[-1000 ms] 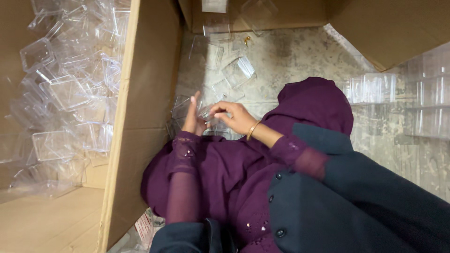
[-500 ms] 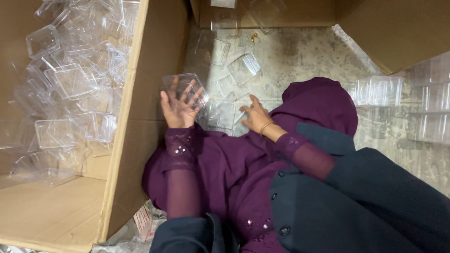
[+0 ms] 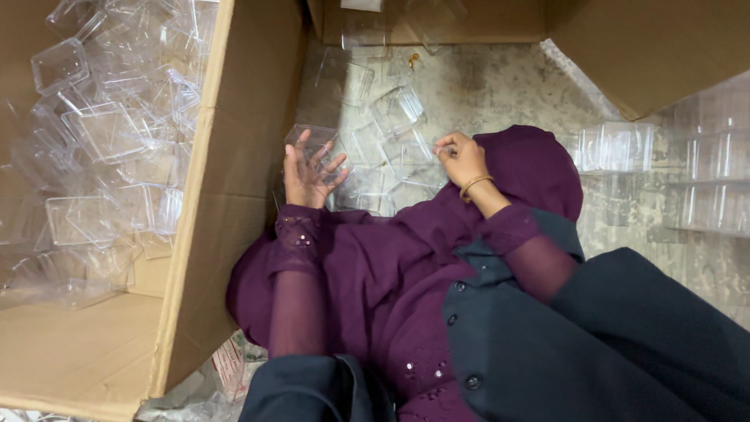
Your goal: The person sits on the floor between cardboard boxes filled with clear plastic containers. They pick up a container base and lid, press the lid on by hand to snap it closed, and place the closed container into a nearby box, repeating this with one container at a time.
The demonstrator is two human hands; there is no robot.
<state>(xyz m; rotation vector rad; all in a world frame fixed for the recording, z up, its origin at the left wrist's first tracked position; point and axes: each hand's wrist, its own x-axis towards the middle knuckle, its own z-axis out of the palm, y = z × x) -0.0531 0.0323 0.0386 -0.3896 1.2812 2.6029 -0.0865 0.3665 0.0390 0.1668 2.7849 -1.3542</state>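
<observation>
Sitting on the floor, a person's left hand, fingers spread, cups a clear plastic container beside a large cardboard box full of such containers. Their right hand pinches another clear piece, too faint to identify.

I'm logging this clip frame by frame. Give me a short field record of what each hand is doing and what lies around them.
left hand: raised, fingers spread, holding a clear plastic container
right hand: on the loose clear containers lying on the floor; whether its grip is closed cannot be told
left side: open cardboard box filled with clear containers
right side: stacked clear containers
floor: speckled stone
clothing: purple sleeves, dark garment
</observation>
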